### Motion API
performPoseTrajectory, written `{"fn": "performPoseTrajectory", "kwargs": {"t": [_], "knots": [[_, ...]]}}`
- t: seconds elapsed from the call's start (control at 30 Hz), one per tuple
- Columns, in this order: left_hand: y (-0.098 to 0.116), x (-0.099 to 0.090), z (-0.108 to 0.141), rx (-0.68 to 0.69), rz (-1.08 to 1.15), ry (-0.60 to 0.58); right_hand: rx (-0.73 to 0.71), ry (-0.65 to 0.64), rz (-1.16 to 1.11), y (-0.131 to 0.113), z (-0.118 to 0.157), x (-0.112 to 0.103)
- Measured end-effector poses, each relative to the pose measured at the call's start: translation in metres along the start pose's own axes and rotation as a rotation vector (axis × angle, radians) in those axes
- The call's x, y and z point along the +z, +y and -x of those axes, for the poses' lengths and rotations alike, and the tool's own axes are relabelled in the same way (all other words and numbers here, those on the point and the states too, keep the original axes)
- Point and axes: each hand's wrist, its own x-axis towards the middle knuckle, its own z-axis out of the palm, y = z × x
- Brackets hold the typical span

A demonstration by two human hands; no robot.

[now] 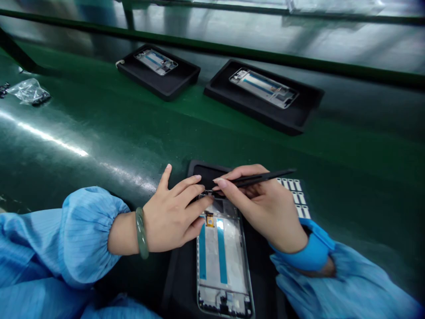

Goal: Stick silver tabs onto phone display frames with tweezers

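Note:
A phone frame [229,261] with two blue strips and a small orange connector lies in a black tray [179,274] in front of me. My left hand [179,210] rests over the frame's upper left edge, fingers spread, a green bangle at the wrist. In my right hand [265,204], black tweezers [255,178] are pinched between thumb and fingers. Their tips reach the top end of the frame, close to my left fingertips. What the tips touch there is too small to make out.
Two more black trays [166,91] [252,113], each with a phone frame, stand at the back of the green bench. A sheet of small white pieces [300,198] lies right of my right hand. A clear plastic bag [29,91] is at far left, below a raised shelf edge.

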Motion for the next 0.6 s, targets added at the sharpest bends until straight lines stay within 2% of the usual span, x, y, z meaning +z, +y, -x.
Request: {"fn": "performPoseTrajectory", "kwargs": {"t": [0.6], "knots": [[-0.0016,0.0002,-0.0001,0.009,-0.019,0.014,-0.076,0.047,0.105,-0.0039,0.0014,0.0026]]}}
